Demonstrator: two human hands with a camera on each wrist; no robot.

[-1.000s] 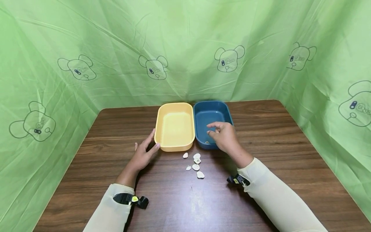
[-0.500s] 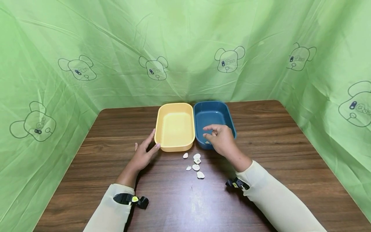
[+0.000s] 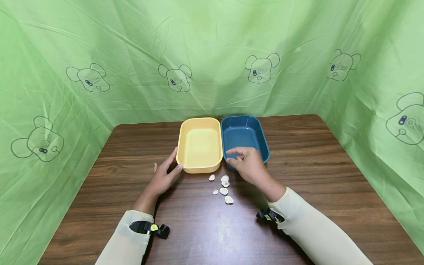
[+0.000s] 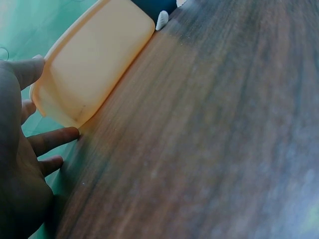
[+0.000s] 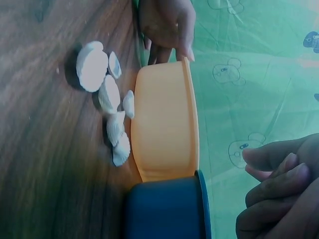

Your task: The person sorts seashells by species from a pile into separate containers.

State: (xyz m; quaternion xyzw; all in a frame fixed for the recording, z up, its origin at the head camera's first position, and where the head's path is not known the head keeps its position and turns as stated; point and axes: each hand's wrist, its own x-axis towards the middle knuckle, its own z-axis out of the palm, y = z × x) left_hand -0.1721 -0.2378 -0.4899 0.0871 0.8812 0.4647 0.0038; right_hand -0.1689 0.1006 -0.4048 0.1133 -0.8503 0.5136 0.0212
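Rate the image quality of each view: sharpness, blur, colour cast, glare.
Head view: sharp and evenly lit, soft sheen on the table, shells crisp. Left wrist view: table grain smeared and out of focus toward the right, yellow tray soft, left hand dim. Right wrist view: rotated, teal cast, right hand blurred close up, shells slightly overexposed.
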